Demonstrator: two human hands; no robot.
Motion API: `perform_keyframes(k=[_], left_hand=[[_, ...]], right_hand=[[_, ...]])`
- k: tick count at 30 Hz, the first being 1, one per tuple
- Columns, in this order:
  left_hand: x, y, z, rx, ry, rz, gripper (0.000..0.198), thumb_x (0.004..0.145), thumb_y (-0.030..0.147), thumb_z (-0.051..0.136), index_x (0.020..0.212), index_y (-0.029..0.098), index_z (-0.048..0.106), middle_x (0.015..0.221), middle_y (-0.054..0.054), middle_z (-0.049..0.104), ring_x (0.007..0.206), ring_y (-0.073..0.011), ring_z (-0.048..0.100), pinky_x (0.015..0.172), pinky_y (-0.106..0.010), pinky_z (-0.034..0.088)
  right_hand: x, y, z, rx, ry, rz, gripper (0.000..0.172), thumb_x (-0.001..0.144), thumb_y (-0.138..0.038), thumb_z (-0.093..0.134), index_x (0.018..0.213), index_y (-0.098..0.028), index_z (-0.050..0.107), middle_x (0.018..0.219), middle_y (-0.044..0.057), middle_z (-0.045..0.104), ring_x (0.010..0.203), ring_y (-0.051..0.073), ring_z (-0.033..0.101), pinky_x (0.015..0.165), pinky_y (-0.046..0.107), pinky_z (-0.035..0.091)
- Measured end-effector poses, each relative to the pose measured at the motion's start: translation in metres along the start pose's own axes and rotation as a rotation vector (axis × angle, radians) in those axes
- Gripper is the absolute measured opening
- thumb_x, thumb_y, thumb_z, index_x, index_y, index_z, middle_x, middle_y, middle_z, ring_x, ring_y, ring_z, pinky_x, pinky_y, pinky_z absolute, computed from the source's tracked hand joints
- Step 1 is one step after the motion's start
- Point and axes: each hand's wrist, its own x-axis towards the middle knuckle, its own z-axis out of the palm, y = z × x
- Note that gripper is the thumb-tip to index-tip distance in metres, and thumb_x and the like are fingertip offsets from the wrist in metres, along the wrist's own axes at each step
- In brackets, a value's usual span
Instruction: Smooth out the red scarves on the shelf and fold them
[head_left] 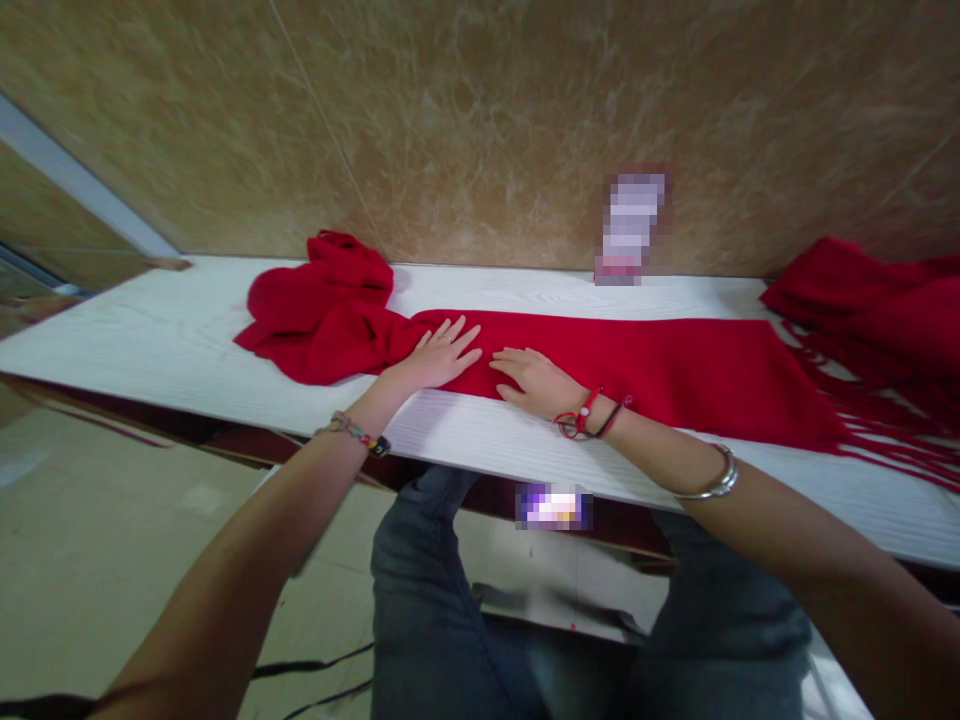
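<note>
A red scarf (660, 370) lies lengthwise along a narrow white table (450, 430). Its right part is spread flat and ends in a long fringe at the right, while its left part is bunched in a loose heap. My left hand (442, 355) rests palm down with spread fingers where the flat part meets the heap. Just right of it, my right hand (536, 380) lies on the cloth, fingers stretched out toward the left. Neither hand grasps the fabric.
Another heap of red fringed cloth (877, 310) sits at the table's right end. Behind the table rises a brown marbled wall (480, 130), with a blurred-out upright item (632, 225) against it. A second blurred item (555, 506) shows below the front edge, above my legs.
</note>
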Motion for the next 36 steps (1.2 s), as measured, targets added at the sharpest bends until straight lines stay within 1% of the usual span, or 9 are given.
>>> perform_keyframes(k=[5,7,10,17,21,24,27,30,36], left_hand=[[-0.008,0.021,-0.023,0.25,0.203,-0.044,0.038,0.088,0.017,0.032,0.116,0.012,0.057,0.135,-0.013,0.044,0.124,-0.0275,0.041,0.101,-0.043,0.032],[-0.008,0.026,-0.025,0.255,0.279,-0.047,0.035,0.084,0.013,0.035,0.107,0.01,0.061,0.122,-0.015,0.051,0.11,-0.0259,0.052,0.089,-0.038,0.043],[-0.004,0.019,-0.022,0.167,0.251,-0.053,0.032,0.082,0.013,0.037,0.106,0.011,0.058,0.109,-0.014,0.057,0.099,-0.0237,0.056,0.078,-0.035,0.047],[-0.016,0.002,-0.027,0.27,0.13,-0.237,0.036,0.085,0.015,0.034,0.112,0.012,0.057,0.113,-0.017,0.058,0.106,-0.0305,0.052,0.081,-0.044,0.044],[-0.017,0.014,-0.032,0.279,0.257,-0.184,0.035,0.085,0.013,0.033,0.106,0.008,0.061,0.116,-0.02,0.056,0.108,-0.0308,0.051,0.083,-0.043,0.042],[-0.003,0.018,-0.028,0.168,0.375,-0.037,0.037,0.088,0.019,0.034,0.117,0.009,0.055,0.132,-0.017,0.046,0.118,-0.0282,0.045,0.093,-0.042,0.038],[0.015,0.015,-0.016,0.057,0.264,0.137,0.043,0.092,0.026,0.031,0.131,0.014,0.043,0.144,-0.012,0.033,0.132,-0.0245,0.03,0.104,-0.04,0.029],[0.025,0.011,-0.005,0.011,0.101,0.164,0.047,0.095,0.03,0.023,0.14,0.02,0.03,0.149,-0.008,0.024,0.136,-0.0246,0.02,0.106,-0.045,0.024],[0.024,0.01,0.003,-0.026,0.095,0.119,0.049,0.095,0.034,0.018,0.142,0.021,0.024,0.151,-0.006,0.017,0.138,-0.0244,0.015,0.108,-0.047,0.02]], right_hand=[[0.0,0.0,0.001,-0.007,0.008,-0.009,0.041,0.085,-0.023,0.047,0.123,-0.01,0.054,0.133,0.015,0.049,0.126,0.022,0.041,0.106,0.042,0.027],[0.0,0.0,0.0,-0.006,0.005,-0.015,0.04,0.086,-0.024,0.047,0.123,-0.01,0.054,0.132,0.015,0.049,0.125,0.021,0.041,0.106,0.042,0.027],[0.0,0.0,-0.002,-0.015,-0.005,-0.018,0.04,0.086,-0.025,0.046,0.123,-0.01,0.054,0.133,0.015,0.049,0.125,0.021,0.041,0.106,0.041,0.027],[-0.001,-0.002,-0.002,-0.018,-0.005,-0.005,0.041,0.086,-0.024,0.045,0.124,-0.012,0.053,0.134,0.014,0.048,0.125,0.021,0.042,0.106,0.042,0.028],[-0.001,-0.003,-0.002,-0.023,-0.002,-0.008,0.041,0.086,-0.024,0.045,0.123,-0.011,0.054,0.133,0.014,0.049,0.125,0.021,0.042,0.106,0.041,0.028],[-0.001,-0.002,-0.003,-0.022,-0.003,-0.012,0.041,0.086,-0.024,0.045,0.123,-0.009,0.054,0.133,0.015,0.049,0.126,0.021,0.041,0.106,0.041,0.028],[-0.001,-0.003,-0.003,-0.018,0.002,-0.013,0.041,0.086,-0.023,0.045,0.123,-0.009,0.054,0.132,0.015,0.051,0.124,0.021,0.042,0.106,0.041,0.028],[-0.002,-0.005,-0.003,-0.034,0.017,0.028,0.04,0.086,-0.024,0.045,0.122,-0.009,0.054,0.13,0.014,0.053,0.123,0.021,0.043,0.106,0.039,0.029],[-0.007,-0.009,-0.007,-0.155,0.157,0.3,0.051,0.09,-0.038,0.037,0.132,-0.01,0.043,0.14,0.017,0.04,0.131,0.031,0.03,0.105,0.056,0.021]])
